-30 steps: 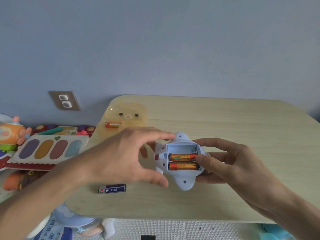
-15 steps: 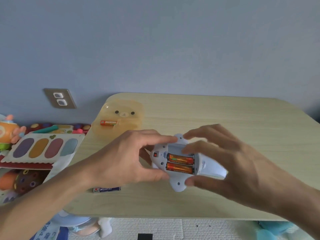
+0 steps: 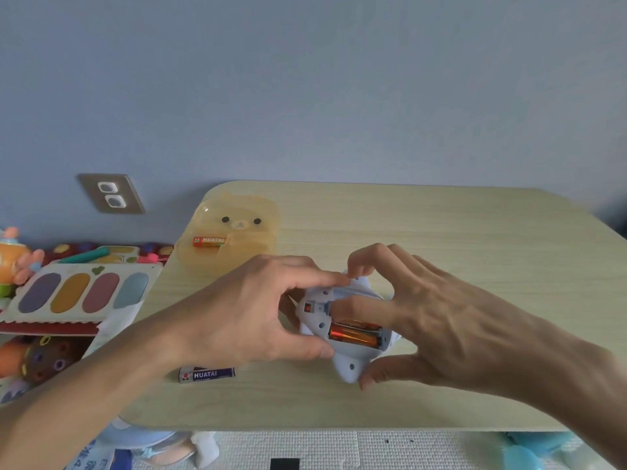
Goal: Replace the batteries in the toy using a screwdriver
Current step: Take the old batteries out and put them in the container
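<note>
Right hand (image 3: 441, 327) — newly over batteries (image 3: 354, 335) (half-hidden)

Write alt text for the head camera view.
The left hand and right hand grip a pale toy at a wooden table; its open compartment shows orange batteries. A purple battery lies on the table, an orange battery in a bear-shaped tray.

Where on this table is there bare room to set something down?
The table is bare on its right half, beyond the right hand, and along the near edge between purple battery and right forearm. Crowded at left: bear tray, left hand, toy.
</note>
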